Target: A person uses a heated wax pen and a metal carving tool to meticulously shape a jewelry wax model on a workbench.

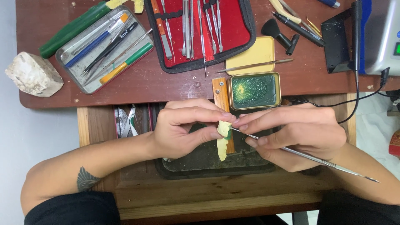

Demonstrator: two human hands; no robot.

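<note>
Head view: the left hand point(183, 129) pinches a yellow wax piece point(223, 139) over the dark tray point(216, 164), while right hand point(291, 135) fingers grip a metal pick point(300, 154), its tip at the piece. Carving looks underway; the next stroke seems to need a light, steady touch.

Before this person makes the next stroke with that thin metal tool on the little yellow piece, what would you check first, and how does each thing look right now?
1. Left hand pinches the yellow piece between thumb and fingers: ok.
2. Right hand holds the thin metal tool like a pen: ok.
3. Tool tip meets the piece near its green part: ok; exact contact point cannot tell.
4. Dark tray lies under the work: ok.
5. Open tin of green material stands just beyond the hands: ok.
6. Black cable runs close behind the right hand: cannot tell whether it touches.
</note>
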